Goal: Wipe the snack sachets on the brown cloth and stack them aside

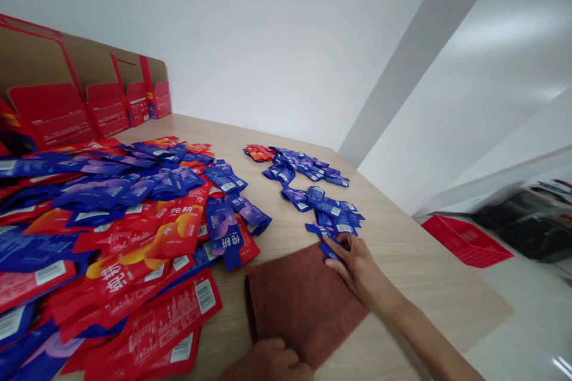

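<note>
- I see red cartons behind heaped packets.
- My left hand curls at the near edge of a brown folder on the table; I can't tell if it grips.
- My right hand pinches a blue packet at the folder's far edge.
- Far right, a red bin.

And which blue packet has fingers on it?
The blue packet pinched in the right hand, by the far edge of the flat brown item. The other blue packets lie on the table, no fingers visibly on them.
</note>
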`<move>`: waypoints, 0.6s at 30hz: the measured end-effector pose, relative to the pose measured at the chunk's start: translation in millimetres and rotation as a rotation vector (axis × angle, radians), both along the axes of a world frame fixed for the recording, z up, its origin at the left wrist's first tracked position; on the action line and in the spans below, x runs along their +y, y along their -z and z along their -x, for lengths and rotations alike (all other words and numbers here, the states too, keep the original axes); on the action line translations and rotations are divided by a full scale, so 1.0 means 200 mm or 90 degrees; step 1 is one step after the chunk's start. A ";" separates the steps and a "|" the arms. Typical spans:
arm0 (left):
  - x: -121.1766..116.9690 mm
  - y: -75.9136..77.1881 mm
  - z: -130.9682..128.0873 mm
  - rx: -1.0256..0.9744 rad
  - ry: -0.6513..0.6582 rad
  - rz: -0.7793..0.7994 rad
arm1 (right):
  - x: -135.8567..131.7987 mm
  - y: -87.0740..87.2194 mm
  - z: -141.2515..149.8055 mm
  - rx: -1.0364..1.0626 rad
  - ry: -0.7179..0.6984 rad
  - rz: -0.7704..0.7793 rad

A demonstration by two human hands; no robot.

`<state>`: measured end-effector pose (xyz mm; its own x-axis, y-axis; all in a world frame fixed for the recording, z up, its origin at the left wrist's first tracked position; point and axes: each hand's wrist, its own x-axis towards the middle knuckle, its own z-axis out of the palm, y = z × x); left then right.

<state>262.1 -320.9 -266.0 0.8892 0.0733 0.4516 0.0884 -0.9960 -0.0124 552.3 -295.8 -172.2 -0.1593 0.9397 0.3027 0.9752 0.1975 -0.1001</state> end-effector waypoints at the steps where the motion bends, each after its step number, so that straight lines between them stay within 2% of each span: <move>1: 0.00 0.01 0.00 0.012 0.001 0.012 | -0.03 0.00 0.01 -0.009 -0.003 0.004; 5: 0.00 0.01 0.01 0.024 0.009 0.048 | -0.13 -0.07 0.06 -0.031 -0.027 0.053; 8: 0.00 -0.01 0.01 0.028 0.007 0.047 | -0.16 -0.17 0.09 -0.002 0.010 0.065; 10: 0.00 -0.01 0.01 0.024 0.017 0.041 | -0.17 -0.23 0.13 0.073 0.039 0.033; 12: 0.01 -0.01 0.01 0.009 0.026 0.039 | -0.19 -0.27 0.22 0.204 0.036 0.010; 15: 0.01 0.01 0.01 -0.013 0.022 0.044 | -0.23 -0.27 0.41 0.373 -0.025 0.082; 16: 0.01 0.02 0.01 -0.018 0.018 0.048 | -0.24 -0.25 0.47 0.374 -0.055 0.115; 18: 0.01 0.05 0.01 -0.028 0.019 0.059 | -0.25 -0.22 0.58 0.291 -0.120 0.155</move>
